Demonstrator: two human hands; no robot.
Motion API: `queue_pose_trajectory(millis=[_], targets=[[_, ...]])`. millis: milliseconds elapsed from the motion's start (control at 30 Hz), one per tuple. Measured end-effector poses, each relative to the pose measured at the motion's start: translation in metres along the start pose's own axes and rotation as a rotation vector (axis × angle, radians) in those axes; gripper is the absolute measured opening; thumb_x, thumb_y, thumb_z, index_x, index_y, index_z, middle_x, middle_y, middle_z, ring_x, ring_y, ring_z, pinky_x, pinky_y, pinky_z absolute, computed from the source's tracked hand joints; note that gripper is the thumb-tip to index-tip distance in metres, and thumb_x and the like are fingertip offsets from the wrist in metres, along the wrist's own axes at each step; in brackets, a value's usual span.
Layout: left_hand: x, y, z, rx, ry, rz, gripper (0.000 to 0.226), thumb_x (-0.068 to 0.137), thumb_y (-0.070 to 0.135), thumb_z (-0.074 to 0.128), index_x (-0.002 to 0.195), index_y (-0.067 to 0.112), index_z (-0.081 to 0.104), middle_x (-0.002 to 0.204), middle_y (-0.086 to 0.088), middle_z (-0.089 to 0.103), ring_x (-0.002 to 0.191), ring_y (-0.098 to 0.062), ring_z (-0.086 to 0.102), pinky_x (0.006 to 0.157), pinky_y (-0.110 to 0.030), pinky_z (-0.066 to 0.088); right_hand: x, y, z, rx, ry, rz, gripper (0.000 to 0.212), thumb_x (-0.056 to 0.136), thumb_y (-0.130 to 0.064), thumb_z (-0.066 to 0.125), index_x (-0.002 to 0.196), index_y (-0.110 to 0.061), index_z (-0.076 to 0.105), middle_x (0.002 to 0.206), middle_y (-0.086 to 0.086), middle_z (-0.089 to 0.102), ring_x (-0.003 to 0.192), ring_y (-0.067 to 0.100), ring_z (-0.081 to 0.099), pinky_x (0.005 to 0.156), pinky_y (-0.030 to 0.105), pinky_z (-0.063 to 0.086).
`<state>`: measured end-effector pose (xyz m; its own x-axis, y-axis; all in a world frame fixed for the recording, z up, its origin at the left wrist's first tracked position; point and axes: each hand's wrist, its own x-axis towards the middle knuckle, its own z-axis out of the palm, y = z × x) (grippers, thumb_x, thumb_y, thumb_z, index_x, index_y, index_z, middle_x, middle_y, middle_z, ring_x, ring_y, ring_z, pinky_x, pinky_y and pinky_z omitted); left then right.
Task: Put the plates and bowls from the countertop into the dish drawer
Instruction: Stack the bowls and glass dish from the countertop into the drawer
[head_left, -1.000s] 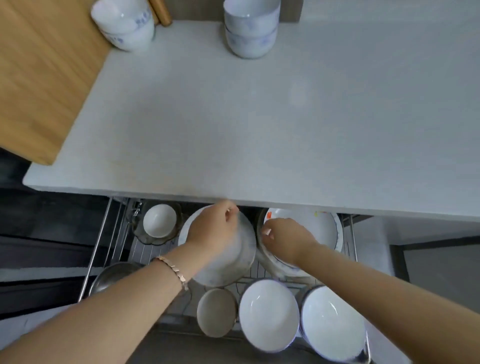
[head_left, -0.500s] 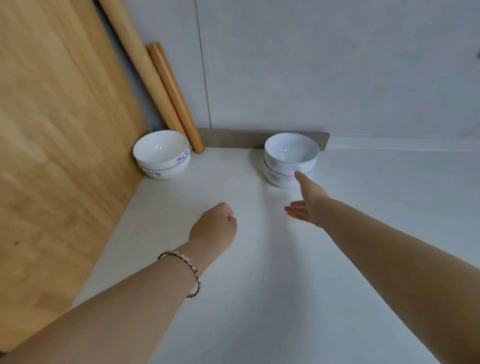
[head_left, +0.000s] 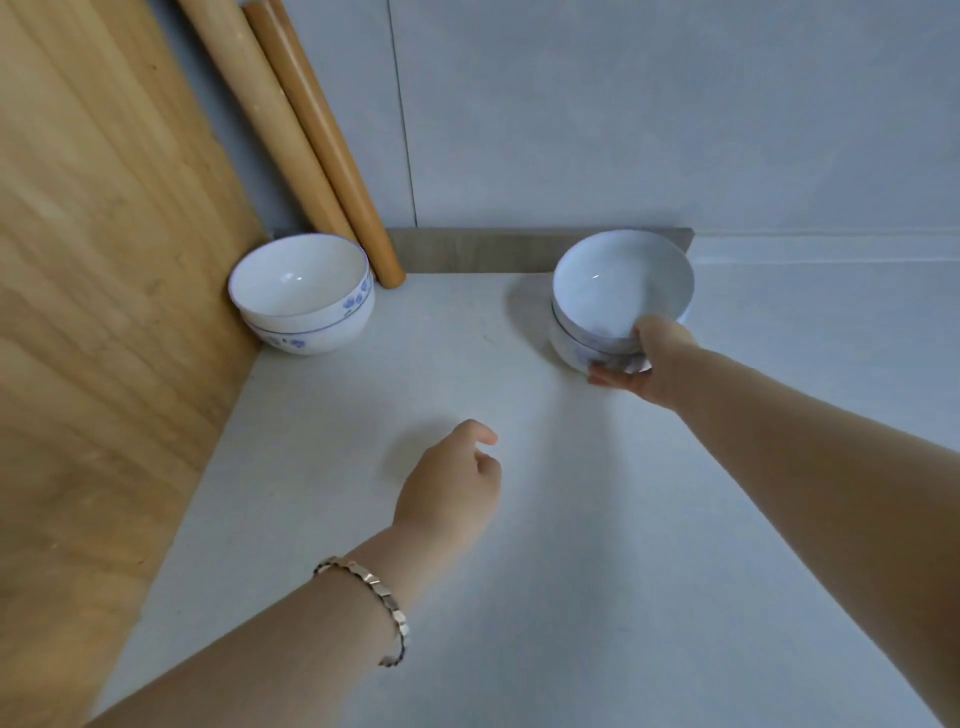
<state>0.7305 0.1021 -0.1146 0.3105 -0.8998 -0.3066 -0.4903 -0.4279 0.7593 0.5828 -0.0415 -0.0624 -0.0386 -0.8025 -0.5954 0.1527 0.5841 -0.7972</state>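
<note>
Two stacks of two white bowls with blue flowers stand at the back of the pale countertop (head_left: 519, 519). The right stack (head_left: 618, 291) has my right hand (head_left: 649, 364) on its near side: the thumb lies over the top bowl's rim and the fingers curl under the lower bowl. The left stack (head_left: 304, 293) sits against the wooden board, untouched. My left hand (head_left: 449, 488) hovers over the middle of the counter, fingers loosely curled, holding nothing. The dish drawer is out of view.
A large wooden board (head_left: 88, 312) leans along the left side. Two wooden rolling pins (head_left: 306, 135) lean in the back corner against the grey wall. A grey strip (head_left: 467, 252) runs along the wall base behind the bowls.
One second ago both hands were down at plates in the drawer. The view has risen to the counter, and my right hand has reached forward and taken hold of the right bowl stack.
</note>
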Motion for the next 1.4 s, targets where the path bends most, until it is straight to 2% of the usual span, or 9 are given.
queue_pose_trajectory(millis=[200, 400, 600, 833, 933, 1100, 1200, 1300, 1400], targets=[[-0.037, 0.018, -0.004, -0.36, -0.019, -0.148, 0.039, 0.094, 0.015, 0.045, 0.133, 0.015, 0.043, 0.105, -0.005, 0.054, 0.063, -0.015, 0.062, 0.041, -0.02, 0.044, -0.066, 0.033, -0.048, -0.099, -0.013, 0.098, 0.033, 0.087, 0.005, 0.029, 0.118, -0.004, 0.038, 0.112, 0.019, 0.039, 0.103, 0.051, 0.055, 0.082, 0.052, 0.051], [-0.133, 0.04, 0.004, -0.561, -0.334, -0.334, 0.069, 0.088, 0.05, 0.051, 0.147, 0.032, 0.02, 0.143, -0.002, 0.042, 0.09, -0.03, 0.064, 0.054, -0.034, 0.058, -0.162, 0.091, -0.118, -0.27, -0.191, 0.206, 0.027, 0.088, 0.002, 0.035, 0.111, -0.006, 0.047, 0.085, 0.013, 0.058, 0.071, 0.029, 0.061, 0.063, 0.042, 0.06], [-0.253, 0.017, 0.041, -0.452, -0.314, -0.393, 0.052, 0.085, -0.005, 0.041, 0.13, 0.021, 0.038, 0.096, -0.007, 0.06, 0.058, -0.025, 0.064, 0.06, -0.04, 0.058, -0.262, 0.143, -0.191, -0.381, -0.462, 0.186, 0.055, 0.066, -0.004, 0.05, 0.115, -0.03, 0.05, 0.109, 0.003, 0.062, 0.08, 0.02, 0.068, 0.067, 0.036, 0.061], [-0.365, -0.026, 0.068, -0.437, -0.285, -0.478, 0.067, 0.083, -0.011, 0.035, 0.133, 0.033, 0.034, 0.123, -0.003, 0.049, 0.103, -0.025, 0.053, 0.051, -0.03, 0.058, -0.313, 0.203, -0.224, -0.524, -0.432, 0.382, 0.03, 0.085, -0.011, 0.05, 0.115, -0.014, 0.054, 0.101, 0.011, 0.06, 0.084, 0.031, 0.064, 0.067, 0.042, 0.061], [-0.389, -0.049, 0.069, -0.382, -0.342, -0.454, 0.069, 0.084, -0.01, 0.035, 0.133, 0.037, 0.033, 0.12, -0.001, 0.049, 0.098, -0.018, 0.054, 0.057, -0.031, 0.057, -0.325, 0.237, -0.216, -0.758, -0.403, 0.36, 0.042, 0.086, -0.028, 0.051, 0.127, -0.022, 0.048, 0.12, 0.01, 0.06, 0.108, 0.036, 0.059, 0.094, 0.054, 0.05], [-0.39, -0.106, 0.053, -0.37, -0.376, -0.487, 0.075, 0.085, -0.007, 0.041, 0.139, 0.042, 0.027, 0.102, 0.009, 0.051, 0.084, -0.009, 0.053, 0.067, -0.039, 0.058, -0.333, 0.285, -0.185, -0.905, -0.381, 0.259, 0.042, 0.093, -0.01, 0.041, 0.133, -0.022, 0.046, 0.106, 0.003, 0.054, 0.099, 0.025, 0.052, 0.084, 0.036, 0.046], [-0.374, -0.15, 0.031, -0.41, -0.514, -0.524, 0.068, 0.091, 0.015, 0.056, 0.145, 0.039, 0.023, 0.13, 0.0, 0.051, 0.109, -0.023, 0.057, 0.079, -0.04, 0.057, -0.328, 0.31, -0.16, -0.925, -0.361, 0.263, 0.048, 0.091, -0.003, 0.038, 0.134, -0.02, 0.046, 0.109, 0.006, 0.055, 0.098, 0.023, 0.049, 0.083, 0.034, 0.043], [-0.352, -0.196, 0.006, -0.372, -0.493, -0.513, 0.056, 0.094, 0.051, 0.036, 0.145, 0.029, 0.031, 0.148, -0.005, 0.041, 0.136, -0.025, 0.042, 0.111, -0.038, 0.036, -0.321, 0.33, -0.142, -0.92, -0.318, 0.278, 0.045, 0.091, -0.002, 0.04, 0.131, -0.02, 0.047, 0.095, -0.003, 0.055, 0.091, 0.019, 0.049, 0.08, 0.033, 0.041], [-0.324, -0.248, -0.005, 0.135, -0.425, -0.394, 0.053, 0.098, 0.036, 0.04, 0.146, 0.016, 0.032, 0.152, -0.004, 0.035, 0.141, -0.021, 0.035, 0.114, -0.028, 0.029, -0.313, 0.35, -0.132, -0.923, -0.257, 0.304, 0.047, 0.089, 0.001, 0.04, 0.132, -0.017, 0.047, 0.091, -0.002, 0.055, 0.09, 0.021, 0.05, 0.072, 0.031, 0.044]])
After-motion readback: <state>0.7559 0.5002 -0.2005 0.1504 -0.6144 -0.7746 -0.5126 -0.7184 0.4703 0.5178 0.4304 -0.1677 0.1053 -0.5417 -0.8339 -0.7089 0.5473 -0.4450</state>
